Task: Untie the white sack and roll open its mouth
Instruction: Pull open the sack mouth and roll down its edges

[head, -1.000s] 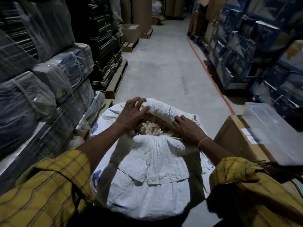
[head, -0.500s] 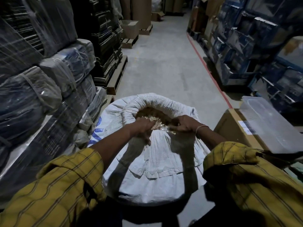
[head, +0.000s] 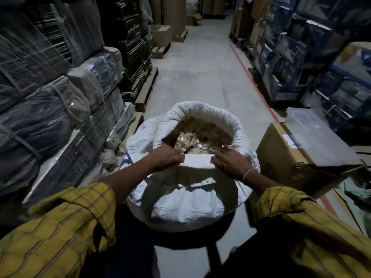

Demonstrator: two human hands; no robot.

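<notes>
The white sack [head: 186, 199] stands on the floor right in front of me. Its mouth is open, with the far rim rolled into a thick cuff [head: 202, 109]. Inside lie brownish, shiny packets [head: 192, 139]. My left hand [head: 167, 157] grips the near rim on the left. My right hand [head: 228, 163] holds the same rim on the right, fingers pressed down over the fabric. A flat white strip of rim is stretched between the two hands. Yellow checked sleeves cover both my forearms.
Plastic-wrapped bundles [head: 50, 109] are stacked close on the left, on wooden pallets [head: 146, 91]. A cardboard box [head: 297, 157] with a clear plastic lid [head: 319, 133] sits right of the sack. Blue cartons [head: 321, 57] line the right wall behind a red floor line [head: 253, 79]. A concrete aisle [head: 200, 63] runs ahead.
The sack's mouth has widened and its contents show more. Both hands moved from inside the opening back to the near rim and pulled it towards me, folding it down.
</notes>
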